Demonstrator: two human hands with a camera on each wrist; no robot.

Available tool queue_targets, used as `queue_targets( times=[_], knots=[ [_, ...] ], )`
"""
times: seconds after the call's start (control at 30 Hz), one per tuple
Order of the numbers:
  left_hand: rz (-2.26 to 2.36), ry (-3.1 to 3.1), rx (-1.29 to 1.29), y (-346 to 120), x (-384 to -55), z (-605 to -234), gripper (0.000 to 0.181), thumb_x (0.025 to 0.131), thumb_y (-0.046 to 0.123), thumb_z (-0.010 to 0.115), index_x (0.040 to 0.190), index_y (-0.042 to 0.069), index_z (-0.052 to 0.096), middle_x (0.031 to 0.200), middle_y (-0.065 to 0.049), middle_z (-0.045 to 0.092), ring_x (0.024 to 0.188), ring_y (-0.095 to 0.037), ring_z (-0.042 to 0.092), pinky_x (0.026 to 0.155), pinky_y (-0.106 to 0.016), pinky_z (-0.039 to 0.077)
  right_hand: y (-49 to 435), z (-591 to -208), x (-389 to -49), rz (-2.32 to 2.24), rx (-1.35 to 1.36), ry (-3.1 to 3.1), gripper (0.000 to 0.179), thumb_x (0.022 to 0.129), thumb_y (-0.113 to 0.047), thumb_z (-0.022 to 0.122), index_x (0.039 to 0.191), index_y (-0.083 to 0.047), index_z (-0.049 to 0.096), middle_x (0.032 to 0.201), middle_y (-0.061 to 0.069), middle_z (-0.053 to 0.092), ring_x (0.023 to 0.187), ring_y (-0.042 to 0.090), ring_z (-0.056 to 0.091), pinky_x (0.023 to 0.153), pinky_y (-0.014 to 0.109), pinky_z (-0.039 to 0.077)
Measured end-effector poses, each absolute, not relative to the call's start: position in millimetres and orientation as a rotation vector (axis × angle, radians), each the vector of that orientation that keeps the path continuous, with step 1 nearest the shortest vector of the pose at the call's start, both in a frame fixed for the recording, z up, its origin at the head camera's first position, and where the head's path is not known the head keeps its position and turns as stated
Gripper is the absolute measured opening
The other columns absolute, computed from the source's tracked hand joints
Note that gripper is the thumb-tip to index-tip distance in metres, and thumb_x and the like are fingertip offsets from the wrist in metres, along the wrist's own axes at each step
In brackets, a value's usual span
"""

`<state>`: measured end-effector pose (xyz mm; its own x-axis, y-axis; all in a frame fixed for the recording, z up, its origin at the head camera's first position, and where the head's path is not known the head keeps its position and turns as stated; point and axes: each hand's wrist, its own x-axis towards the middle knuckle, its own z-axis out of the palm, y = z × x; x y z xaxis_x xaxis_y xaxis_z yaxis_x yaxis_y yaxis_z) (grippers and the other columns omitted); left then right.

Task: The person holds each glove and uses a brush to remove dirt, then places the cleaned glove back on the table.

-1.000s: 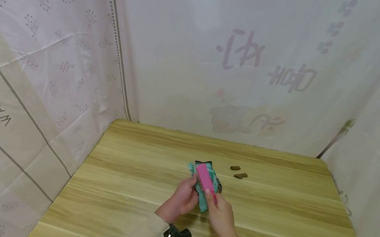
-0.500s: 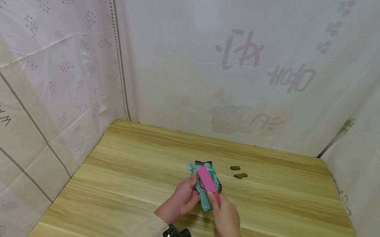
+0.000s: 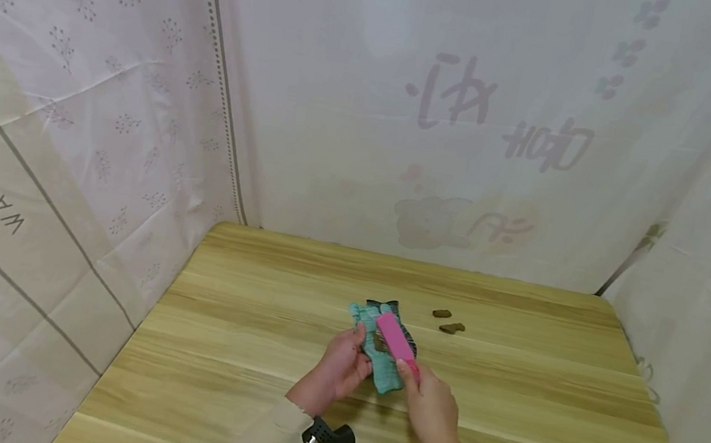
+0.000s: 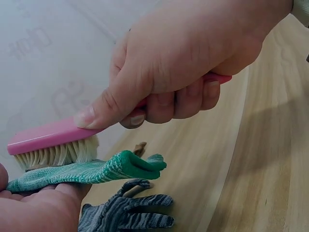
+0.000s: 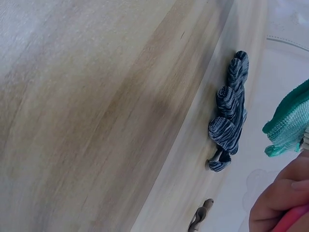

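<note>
My left hand (image 3: 341, 366) holds a green knit glove (image 3: 387, 377), thumb over its near edge and fingers underneath, as the left wrist view shows. In my right hand (image 4: 174, 58) is the handle of a pink brush (image 4: 48, 137). The brush's pale bristles (image 4: 58, 153) face down and touch the top of the green glove. A brown patch (image 3: 380, 342) shows on the glove beside the brush head. Below the raised green glove, a dark striped knit glove (image 5: 231, 106) lies on the table. My right fingertips are partly hidden behind the handle in the head view.
Two small brown pieces, one short (image 3: 442, 314) and one longer and crooked (image 3: 452, 328), lie right of the gloves on the wooden table (image 3: 543, 410). A patterned cloth (image 3: 348, 95) hangs along the back and both sides.
My right hand has drawn the brush a little right and toward me across the green glove, exposing more of its brown patch. My left hand stays almost in place.
</note>
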<state>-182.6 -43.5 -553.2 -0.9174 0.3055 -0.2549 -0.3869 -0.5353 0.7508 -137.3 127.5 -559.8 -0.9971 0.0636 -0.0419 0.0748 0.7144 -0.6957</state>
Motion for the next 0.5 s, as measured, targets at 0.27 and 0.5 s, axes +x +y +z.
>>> queue_targets(
  times=[0.27,0.5],
  knots=[
    [2.445,1.233,-0.108,-39,-183,-555,0.039,0.112,0.032,0.028,0.129,0.003,0.049,0.112,0.002,0.063,0.111,-0.008,0.063,0.106,-0.033,0.049,120,-554,-136,-1.395,0.141,2.782,0.056,0.103,-0.060,0.043,0.083,-0.010,0.056,0.066,0.001,0.042,0.060,0.015,0.042,0.053,0.027,0.035],
    [2.492,1.156,-0.086,-28,-178,-554,0.054,0.112,0.033,0.029,0.149,-0.005,0.037,0.128,-0.005,0.064,0.117,-0.010,0.062,0.104,-0.027,0.049,109,-551,-140,-1.461,0.122,2.754,0.054,0.104,-0.057,0.044,0.080,-0.010,0.052,0.066,0.001,0.041,0.059,0.015,0.041,0.052,0.028,0.035]
  ],
)
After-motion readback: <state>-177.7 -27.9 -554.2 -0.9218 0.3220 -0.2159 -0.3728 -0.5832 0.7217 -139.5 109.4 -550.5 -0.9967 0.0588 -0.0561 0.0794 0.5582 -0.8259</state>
